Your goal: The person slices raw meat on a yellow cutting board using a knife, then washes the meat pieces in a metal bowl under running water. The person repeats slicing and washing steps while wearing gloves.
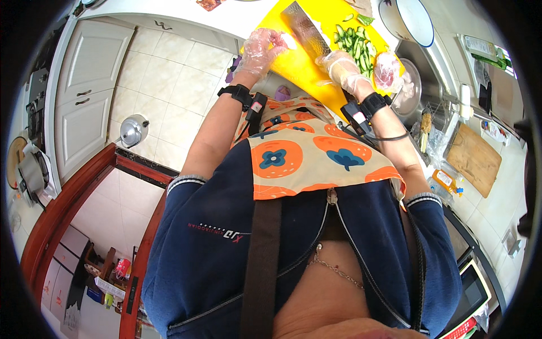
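Both hands wear clear plastic gloves over a yellow cutting board [305,72]. My right hand [344,70] grips a cleaver [302,29] whose wide, dimpled blade points away from me across the board. At the board's left edge my left hand [257,51] pinches a pale pink piece [288,41], apparently raw meat, and the fingers partly cover it. Cut green cucumber pieces [358,46] lie heaped to the right of the blade. Beyond them, near the board's right edge, sits a lump of raw meat [387,71] with a shiny, film-like surface.
A white basin with a blue rim [410,21] stands at the back right. Beside the board, a round dish [413,99] holds pale pieces near the metal sink [432,80]. A wooden board [474,156] leans at right. On the floor at left is a metal pot [133,130].
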A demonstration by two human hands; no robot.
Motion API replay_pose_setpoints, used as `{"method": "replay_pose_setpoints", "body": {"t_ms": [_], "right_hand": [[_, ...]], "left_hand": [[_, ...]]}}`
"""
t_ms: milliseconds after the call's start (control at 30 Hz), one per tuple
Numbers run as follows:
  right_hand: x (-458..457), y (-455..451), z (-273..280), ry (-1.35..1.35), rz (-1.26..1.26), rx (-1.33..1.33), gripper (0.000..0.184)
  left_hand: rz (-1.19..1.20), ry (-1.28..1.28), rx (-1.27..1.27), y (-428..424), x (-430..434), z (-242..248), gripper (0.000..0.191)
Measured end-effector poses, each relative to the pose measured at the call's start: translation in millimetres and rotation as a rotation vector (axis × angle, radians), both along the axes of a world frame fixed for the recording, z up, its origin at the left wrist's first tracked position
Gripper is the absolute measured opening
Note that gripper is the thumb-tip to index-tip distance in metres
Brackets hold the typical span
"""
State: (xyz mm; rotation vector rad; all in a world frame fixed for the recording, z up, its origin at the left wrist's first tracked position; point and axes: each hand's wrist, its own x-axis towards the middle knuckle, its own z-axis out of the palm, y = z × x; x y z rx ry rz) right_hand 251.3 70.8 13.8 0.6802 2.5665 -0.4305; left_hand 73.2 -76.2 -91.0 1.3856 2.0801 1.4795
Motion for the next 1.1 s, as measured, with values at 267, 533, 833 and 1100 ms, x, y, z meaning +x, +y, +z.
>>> {"method": "replay_pose_setpoints", "body": {"t_ms": [267,533,833,1100], "right_hand": [[-14.8,-12.7,20.8,-0.01,-0.165,-0.012,0.031],[-20.7,-4.2,4.1,-0.072,0.29,0.187,0.058],[-21.8,12.2,5.4,-0.081,0.565,0.126,0.062],[-28.6,20.0,1.3,-0.107,0.528,0.055,0.062]], "left_hand": [[0.031,-0.101,0.014,1.1,-0.5,-2.1,0.024],[0.027,-0.157,0.077,3.6,-1.2,-10.0,0.023],[0.031,-0.094,0.052,3.1,1.1,-7.3,0.022],[-0.041,-0.277,0.054,1.0,5.9,8.3,0.01]]}}
